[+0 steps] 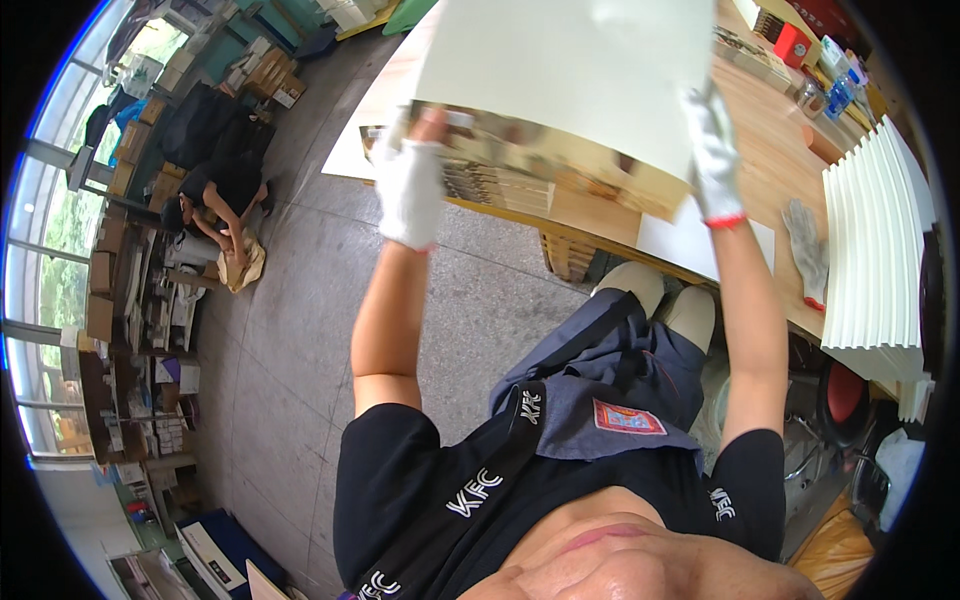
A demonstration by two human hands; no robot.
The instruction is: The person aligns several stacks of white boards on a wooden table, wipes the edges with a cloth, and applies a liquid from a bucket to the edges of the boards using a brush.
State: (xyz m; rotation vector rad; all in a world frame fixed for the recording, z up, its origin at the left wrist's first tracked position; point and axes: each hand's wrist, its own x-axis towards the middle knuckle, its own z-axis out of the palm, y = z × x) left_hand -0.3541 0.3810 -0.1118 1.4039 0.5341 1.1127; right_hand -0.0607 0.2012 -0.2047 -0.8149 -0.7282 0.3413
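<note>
A large white sheet with a printed picture strip along its near edge is lifted over the table, held up between both hands. My left hand, in a white knitted glove with a bare fingertip showing, is closed on the sheet's left edge. On the right edge, my right hand grips it in a white glove with a red cuff; some of its fingers are behind the sheet. Slight blur covers the printed strip. Below the right hand, a flat white paper lies at the table's near edge.
The wood-coloured table bears a grey glove and a tall stack of folded white sheets at right. Farther back are a blue bottle and a red box. At left, another person bends over a tan sack.
</note>
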